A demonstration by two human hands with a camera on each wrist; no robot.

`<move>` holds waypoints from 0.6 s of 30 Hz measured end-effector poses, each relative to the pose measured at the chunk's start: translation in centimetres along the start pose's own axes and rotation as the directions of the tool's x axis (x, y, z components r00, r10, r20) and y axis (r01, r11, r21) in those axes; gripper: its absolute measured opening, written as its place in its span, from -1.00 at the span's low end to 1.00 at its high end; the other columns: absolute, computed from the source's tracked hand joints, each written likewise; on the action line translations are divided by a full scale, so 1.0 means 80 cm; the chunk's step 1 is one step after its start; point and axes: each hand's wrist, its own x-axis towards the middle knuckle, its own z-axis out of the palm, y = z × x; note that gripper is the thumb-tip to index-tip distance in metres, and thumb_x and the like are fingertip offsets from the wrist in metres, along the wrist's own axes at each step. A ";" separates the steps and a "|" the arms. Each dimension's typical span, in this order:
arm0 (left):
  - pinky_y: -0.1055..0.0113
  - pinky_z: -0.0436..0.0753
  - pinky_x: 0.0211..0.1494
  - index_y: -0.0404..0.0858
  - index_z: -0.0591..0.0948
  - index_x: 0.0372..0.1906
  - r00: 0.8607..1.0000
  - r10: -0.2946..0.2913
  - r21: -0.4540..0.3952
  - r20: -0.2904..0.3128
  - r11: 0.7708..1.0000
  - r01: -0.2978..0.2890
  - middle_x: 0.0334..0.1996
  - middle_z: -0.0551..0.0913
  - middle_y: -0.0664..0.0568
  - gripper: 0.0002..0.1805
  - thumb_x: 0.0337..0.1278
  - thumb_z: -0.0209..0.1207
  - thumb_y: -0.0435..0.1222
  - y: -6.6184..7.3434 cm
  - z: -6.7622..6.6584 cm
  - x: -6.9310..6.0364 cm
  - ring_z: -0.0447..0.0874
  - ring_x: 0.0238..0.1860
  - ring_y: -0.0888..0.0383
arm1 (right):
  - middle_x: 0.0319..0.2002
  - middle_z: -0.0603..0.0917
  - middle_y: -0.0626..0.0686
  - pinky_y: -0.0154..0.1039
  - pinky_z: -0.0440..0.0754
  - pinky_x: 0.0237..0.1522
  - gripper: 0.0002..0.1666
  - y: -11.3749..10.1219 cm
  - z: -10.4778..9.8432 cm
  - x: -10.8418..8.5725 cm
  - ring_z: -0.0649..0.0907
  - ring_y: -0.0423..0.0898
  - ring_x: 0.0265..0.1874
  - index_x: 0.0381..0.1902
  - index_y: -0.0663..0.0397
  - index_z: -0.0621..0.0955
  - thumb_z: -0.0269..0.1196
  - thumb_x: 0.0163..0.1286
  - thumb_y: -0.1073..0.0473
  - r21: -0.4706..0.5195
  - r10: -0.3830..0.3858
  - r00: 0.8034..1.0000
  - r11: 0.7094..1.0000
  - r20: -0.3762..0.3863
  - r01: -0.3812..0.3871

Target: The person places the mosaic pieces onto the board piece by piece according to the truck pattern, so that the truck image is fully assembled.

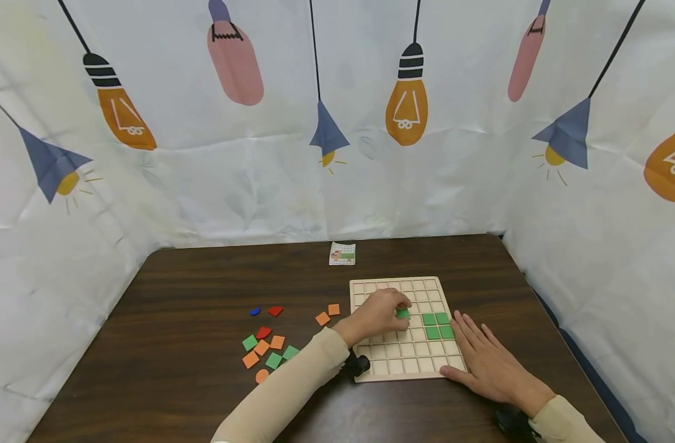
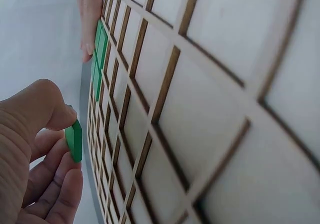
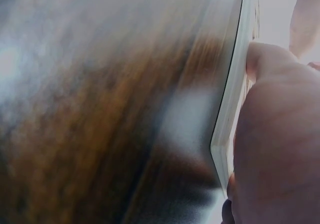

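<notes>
A pale wooden grid board (image 1: 395,367) lies on the dark table. Over its middle, my left hand (image 1: 375,315) pinches a green square tile (image 1: 402,314) between thumb and fingers. In the left wrist view the same tile (image 2: 74,141) stands on edge, apart from the board. Several green squares (image 1: 438,326) sit together in cells near the board's right side. My right hand (image 1: 489,363) rests along that right edge with its fingers extended, the thumb touching the near corner. In the right wrist view the board's side (image 3: 231,98) runs beside the thumb.
Loose orange, green, red and blue pieces lie left of the board, among them a red piece (image 1: 275,311) and a green square (image 1: 250,343). Two orange squares (image 1: 322,319) lie nearer it. A small printed card (image 1: 342,254) is at the table's far edge. Printed cloth walls surround the table.
</notes>
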 end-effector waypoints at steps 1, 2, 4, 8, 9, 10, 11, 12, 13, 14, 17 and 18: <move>0.56 0.60 -0.06 -0.20 0.73 0.14 1.000 0.007 0.006 -0.001 1.000 -0.007 0.01 0.78 0.04 -0.59 0.16 0.26 -0.26 0.001 0.002 0.002 0.69 -0.08 0.28 | 0.67 0.08 0.25 0.38 0.17 0.52 0.20 0.000 0.000 0.000 0.18 0.30 0.63 0.67 0.15 0.09 0.11 0.41 -0.52 -0.008 -0.006 1.000 1.000 -0.007 0.005; 0.57 0.59 -0.07 -0.20 0.73 0.14 1.000 0.014 0.013 -0.001 1.000 -0.014 0.00 0.78 0.05 -0.59 0.17 0.26 -0.25 0.001 0.005 0.004 0.68 -0.10 0.29 | 0.67 0.08 0.25 0.38 0.17 0.52 0.20 0.000 0.000 0.000 0.17 0.30 0.63 0.66 0.16 0.09 0.11 0.41 -0.53 -0.010 -0.005 1.000 1.000 -0.007 0.005; 0.59 0.55 -0.10 -0.18 0.74 0.13 1.000 0.027 0.023 0.002 0.999 -0.027 -0.01 0.78 0.06 -0.61 0.18 0.27 -0.26 0.002 0.009 0.008 0.64 -0.14 0.32 | 0.68 0.07 0.24 0.37 0.15 0.53 0.21 0.000 0.000 0.000 0.16 0.29 0.64 0.67 0.15 0.08 0.10 0.40 -0.53 -0.006 0.003 1.000 1.000 0.001 -0.003; 0.61 0.47 -0.20 -0.18 0.74 0.13 0.999 0.034 0.025 0.030 0.999 -0.035 -0.01 0.78 0.06 -0.63 0.21 0.27 -0.27 0.008 0.012 0.013 0.53 -0.23 0.35 | 0.67 0.07 0.25 0.37 0.15 0.53 0.21 -0.001 0.000 0.000 0.16 0.29 0.64 0.66 0.17 0.09 0.10 0.40 -0.53 -0.014 0.001 1.000 1.000 -0.002 -0.001; 0.61 0.46 -0.22 -0.19 0.74 0.13 0.999 0.033 0.024 0.037 0.999 -0.034 -0.01 0.77 0.05 -0.63 0.22 0.27 -0.28 0.010 0.012 0.014 0.50 -0.25 0.35 | 0.67 0.07 0.25 0.37 0.15 0.53 0.21 -0.001 0.000 0.000 0.16 0.29 0.64 0.66 0.17 0.09 0.10 0.40 -0.53 -0.015 0.002 1.000 1.000 -0.002 -0.002; 0.61 0.44 -0.24 -0.19 0.74 0.13 0.999 0.029 0.026 0.044 0.999 -0.030 -0.01 0.77 0.05 -0.63 0.22 0.27 -0.28 0.012 0.013 0.015 0.49 -0.26 0.36 | 0.67 0.08 0.25 0.37 0.15 0.53 0.21 -0.001 0.001 0.000 0.16 0.29 0.64 0.66 0.18 0.10 0.10 0.41 -0.53 -0.017 0.001 1.000 1.000 -0.003 -0.001; 0.62 0.44 -0.24 -0.19 0.74 0.13 0.999 0.026 0.030 0.048 0.999 -0.027 -0.01 0.77 0.05 -0.63 0.22 0.27 -0.29 0.013 0.013 0.015 0.48 -0.26 0.37 | 0.68 0.06 0.24 0.36 0.13 0.54 0.21 -0.001 0.001 0.000 0.15 0.28 0.65 0.66 0.17 0.09 0.10 0.41 -0.53 -0.012 0.006 1.000 1.000 0.003 -0.006; 0.62 0.44 -0.25 -0.20 0.74 0.13 0.999 0.022 0.030 0.050 0.999 -0.024 -0.01 0.77 0.04 -0.63 0.22 0.27 -0.29 0.014 0.014 0.016 0.48 -0.27 0.36 | 0.68 0.06 0.24 0.36 0.13 0.54 0.21 -0.001 0.001 0.000 0.15 0.28 0.65 0.66 0.17 0.09 0.09 0.41 -0.54 -0.016 0.005 1.000 1.000 0.002 -0.005; 0.62 0.44 -0.25 -0.19 0.74 0.13 0.999 0.020 0.037 0.049 0.999 -0.022 -0.02 0.77 0.05 -0.63 0.21 0.28 -0.29 0.015 0.015 0.018 0.49 -0.26 0.37 | 0.68 0.07 0.24 0.35 0.13 0.54 0.21 0.000 0.001 0.000 0.15 0.28 0.65 0.66 0.17 0.09 0.09 0.41 -0.54 -0.020 0.004 1.000 1.000 0.001 -0.004; 0.62 0.44 -0.25 -0.20 0.74 0.13 0.999 0.019 0.040 0.048 0.999 -0.021 -0.02 0.78 0.05 -0.62 0.20 0.29 -0.30 0.015 0.016 0.019 0.50 -0.26 0.37 | 0.68 0.06 0.23 0.35 0.11 0.55 0.21 -0.001 0.001 0.000 0.14 0.28 0.65 0.67 0.16 0.09 0.09 0.41 -0.54 -0.018 0.008 1.000 1.000 0.005 -0.008; 0.61 0.46 -0.23 -0.20 0.74 0.14 0.999 0.018 0.051 0.049 0.998 -0.021 0.00 0.77 0.05 -0.61 0.19 0.30 -0.31 0.015 0.020 0.021 0.52 -0.24 0.37 | 0.67 0.10 0.25 0.35 0.17 0.54 0.20 0.000 0.002 0.000 0.17 0.28 0.64 0.65 0.19 0.12 0.08 0.41 -0.54 -0.038 -0.008 1.000 0.999 -0.015 0.007; 0.60 0.46 -0.22 -0.20 0.74 0.14 0.999 0.020 0.050 0.051 0.999 -0.022 0.00 0.78 0.04 -0.61 0.18 0.30 -0.31 0.016 0.021 0.022 0.54 -0.22 0.35 | 0.67 0.10 0.25 0.35 0.18 0.53 0.20 0.000 0.002 0.000 0.17 0.28 0.64 0.65 0.20 0.12 0.08 0.42 -0.53 -0.044 -0.009 1.000 0.999 -0.017 0.008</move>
